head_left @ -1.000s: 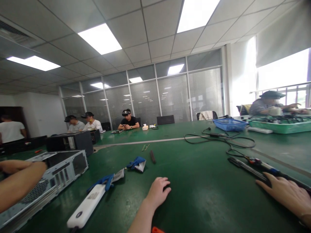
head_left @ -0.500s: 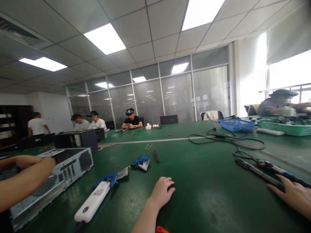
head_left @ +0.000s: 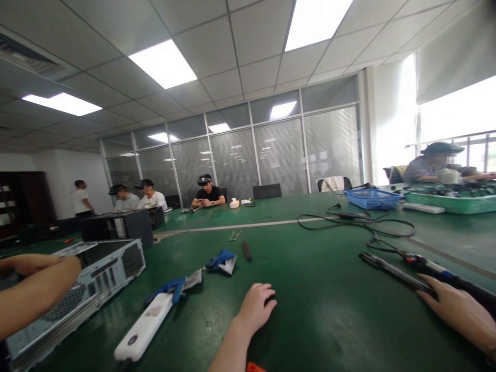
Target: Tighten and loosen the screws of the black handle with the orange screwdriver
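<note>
My left hand (head_left: 256, 307) rests on the green table with its fingers loosely spread and nothing in them. An orange object (head_left: 254, 367) shows partly at the bottom edge, beside my left forearm. At the right, my right hand (head_left: 459, 310) is closed round the near end of a long, dark, slim tool (head_left: 391, 268); its kind is unclear. Just beyond it lies another tool with a blue-and-black handle (head_left: 445, 273), joined to a cable. Ahead of my left hand are blue-and-grey gloves (head_left: 222, 262) and a dark brown bar (head_left: 247, 250).
A white power strip (head_left: 145, 328) lies left of my arm. Beside it stands an open metal computer case (head_left: 104, 281), with another person's bare arm (head_left: 42, 284) over it. Black cable (head_left: 356, 222), a blue basket (head_left: 374, 199) and a green basket (head_left: 453, 202) are at the right.
My right hand has closed on the dark tool and shifted it slightly left. My left hand stays in place. The person standing at the far left has moved right.
</note>
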The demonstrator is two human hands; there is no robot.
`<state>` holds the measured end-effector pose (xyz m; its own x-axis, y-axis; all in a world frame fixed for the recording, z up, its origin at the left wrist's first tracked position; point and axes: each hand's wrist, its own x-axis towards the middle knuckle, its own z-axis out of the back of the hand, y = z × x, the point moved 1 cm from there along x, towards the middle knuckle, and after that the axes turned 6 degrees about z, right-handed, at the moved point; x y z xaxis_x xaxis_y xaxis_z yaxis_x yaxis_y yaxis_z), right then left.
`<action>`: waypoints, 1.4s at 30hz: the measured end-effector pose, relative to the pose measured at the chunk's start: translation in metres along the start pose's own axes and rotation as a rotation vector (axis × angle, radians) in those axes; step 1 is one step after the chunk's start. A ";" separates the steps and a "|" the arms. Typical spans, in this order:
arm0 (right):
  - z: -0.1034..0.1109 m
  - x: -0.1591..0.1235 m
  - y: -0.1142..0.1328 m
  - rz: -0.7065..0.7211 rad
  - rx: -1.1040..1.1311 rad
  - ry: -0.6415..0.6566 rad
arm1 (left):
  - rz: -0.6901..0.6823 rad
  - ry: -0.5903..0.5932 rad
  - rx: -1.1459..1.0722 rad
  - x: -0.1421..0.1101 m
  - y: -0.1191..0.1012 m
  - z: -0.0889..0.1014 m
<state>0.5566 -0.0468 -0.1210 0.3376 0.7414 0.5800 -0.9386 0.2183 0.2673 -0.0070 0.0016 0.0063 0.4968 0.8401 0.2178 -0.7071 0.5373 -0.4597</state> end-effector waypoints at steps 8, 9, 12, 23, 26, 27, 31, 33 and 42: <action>0.006 -0.005 0.059 0.120 0.142 0.079 | 0.009 0.006 -0.021 0.000 0.001 0.000; 0.007 -0.006 0.069 0.139 0.163 0.080 | 0.010 0.008 -0.023 -0.001 0.000 0.000; 0.012 -0.007 0.098 0.238 0.228 0.081 | 0.014 0.014 -0.024 -0.001 0.000 0.001; 0.030 -0.028 0.192 0.406 0.526 0.328 | 0.108 -0.014 -0.145 -0.001 0.002 0.000; 0.038 -0.035 0.218 0.457 0.577 0.396 | 0.142 -0.020 -0.201 0.000 0.001 0.001; 0.041 -0.037 0.226 0.468 0.591 0.411 | 0.153 -0.015 -0.211 0.000 0.001 0.001; 0.050 -0.045 0.248 0.495 0.641 0.456 | 0.173 0.030 -0.214 0.001 0.001 0.002; 0.053 -0.047 0.255 0.510 0.663 0.473 | 0.160 0.031 -0.208 0.002 0.001 0.003; 0.068 -0.053 0.265 0.534 0.753 0.544 | -0.019 0.042 -0.176 0.001 -0.006 0.006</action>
<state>0.2948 -0.0712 -0.0279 -0.3555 0.8489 0.3911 -0.6070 -0.5279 0.5941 -0.0050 -0.0002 0.0144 0.5319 0.8243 0.1937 -0.6002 0.5284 -0.6005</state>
